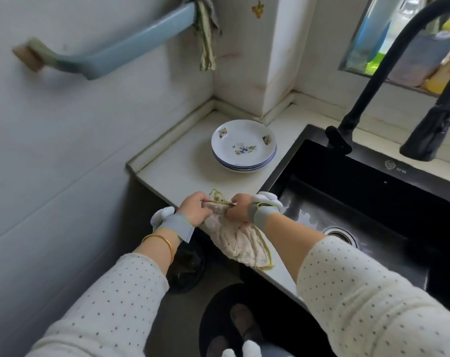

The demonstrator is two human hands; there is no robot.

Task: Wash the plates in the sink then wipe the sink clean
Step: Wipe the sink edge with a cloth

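A stack of white plates (244,146) with blue floral prints stands on the counter (177,171) left of the black sink (360,202). At the counter's front edge, my left hand (196,208) and my right hand (240,208) both grip the bunched top of a cream cloth (240,243) with a green hem. The rest of the cloth hangs down over the counter edge. The sink basin looks wet, and its drain (341,234) shows beside my right forearm.
A black faucet (389,73) arches over the sink's back rim, its spray head (430,135) hanging at right. A blue pipe (131,45) with a rag (206,37) draped on it runs along the wall. Bottles fill a wall niche (409,45).
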